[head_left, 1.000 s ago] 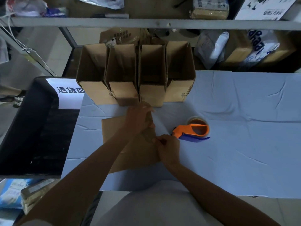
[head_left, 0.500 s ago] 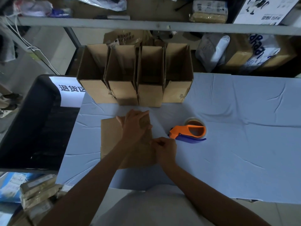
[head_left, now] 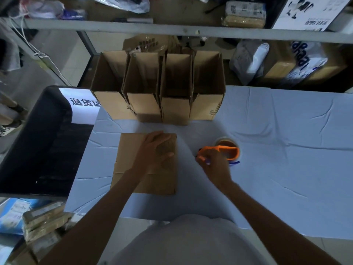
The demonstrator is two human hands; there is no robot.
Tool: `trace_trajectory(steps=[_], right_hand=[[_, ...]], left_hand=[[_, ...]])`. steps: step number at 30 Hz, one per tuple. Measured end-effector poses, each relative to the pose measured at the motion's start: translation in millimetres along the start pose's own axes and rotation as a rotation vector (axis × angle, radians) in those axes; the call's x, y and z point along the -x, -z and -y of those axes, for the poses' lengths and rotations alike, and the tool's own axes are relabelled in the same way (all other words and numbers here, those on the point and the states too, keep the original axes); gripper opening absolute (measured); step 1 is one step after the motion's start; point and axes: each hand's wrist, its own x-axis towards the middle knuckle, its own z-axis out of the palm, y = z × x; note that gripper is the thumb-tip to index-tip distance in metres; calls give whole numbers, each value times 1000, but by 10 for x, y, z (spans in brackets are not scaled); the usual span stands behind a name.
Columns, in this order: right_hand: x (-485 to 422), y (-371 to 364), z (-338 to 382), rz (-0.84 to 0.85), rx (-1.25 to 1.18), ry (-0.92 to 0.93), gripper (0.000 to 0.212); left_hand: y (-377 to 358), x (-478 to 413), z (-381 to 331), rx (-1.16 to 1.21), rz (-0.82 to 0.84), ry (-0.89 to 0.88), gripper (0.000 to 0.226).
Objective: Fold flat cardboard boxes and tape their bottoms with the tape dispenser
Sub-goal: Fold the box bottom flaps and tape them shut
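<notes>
A flat brown cardboard box (head_left: 133,150) lies on the blue-covered table in front of me. My left hand (head_left: 154,150) sits on its far right part, fingers curved over the far edge and thumb on the cardboard. To the right lies the orange tape dispenser (head_left: 227,150) with a roll of brown tape in it. My right hand (head_left: 212,163) has its fingers curled round the dispenser's handle at its left end. Several folded open boxes (head_left: 158,88) stand in a row at the table's far edge.
A black bin (head_left: 38,140) with a white label stands to the left of the table (head_left: 286,159). A metal shelf rail (head_left: 191,32) crosses above the folded boxes, with parcels and bags behind it. Stacked packets (head_left: 44,220) lie low at the left.
My right hand left the cardboard's right edge and moved right onto the tape dispenser's handle. My left hand stays on the flat cardboard, which now lies squarer to me.
</notes>
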Motion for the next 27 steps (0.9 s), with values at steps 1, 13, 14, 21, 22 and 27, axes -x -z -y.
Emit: trace_trajectory(steps=[1,13,14,21,22,27], right_hand=[[-44,116,-115,-52,174,45,19],[-109,339,-341,101,482,28,23],[-112,398,-221,91,430,75,23],[-156,660,73,222,2,225,39],[-151,685,124,248,-60,211,43],[-96,693,190,326,-165,169,51]], left_hand=[[0,6,1,-8,6,-10,64],[68,-21,-79,5,71,42,62],[89,-43,-103,-2,71,45,68],[216,0,-312,213,46,177,43],[241,20,-380,300,66,200,38],[314,52,-594,671,217,155,34]])
